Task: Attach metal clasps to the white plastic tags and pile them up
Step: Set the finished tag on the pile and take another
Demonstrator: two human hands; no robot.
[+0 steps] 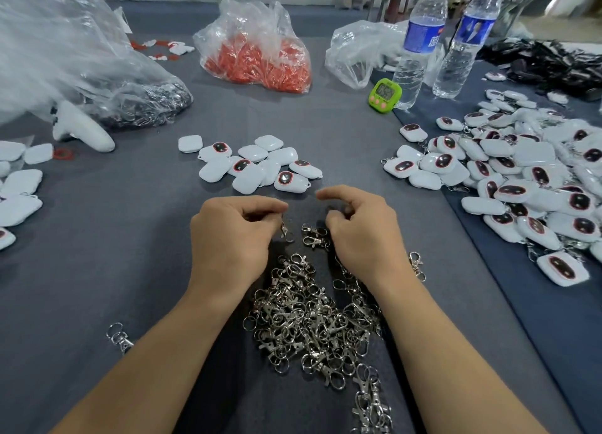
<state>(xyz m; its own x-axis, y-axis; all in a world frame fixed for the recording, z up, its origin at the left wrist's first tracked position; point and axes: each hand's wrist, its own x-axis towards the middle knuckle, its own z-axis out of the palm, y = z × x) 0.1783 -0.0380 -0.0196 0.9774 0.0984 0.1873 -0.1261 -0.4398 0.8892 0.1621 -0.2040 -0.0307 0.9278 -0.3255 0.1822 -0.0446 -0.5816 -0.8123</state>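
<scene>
- At frame centre, left hand (pixel 234 235) pinches a metal clasp (pixel 286 232) above the clasp heap (pixel 312 319).
- Beside it, right hand (pixel 361 231) curls its fingers; holding anything, cannot tell.

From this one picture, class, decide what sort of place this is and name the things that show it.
Probably a small hand-assembly workshop: a heap of loose metal clasps on the cloth-covered table, a large pile of white tags to the right, and a clear bag of bulk orange parts behind.
</scene>
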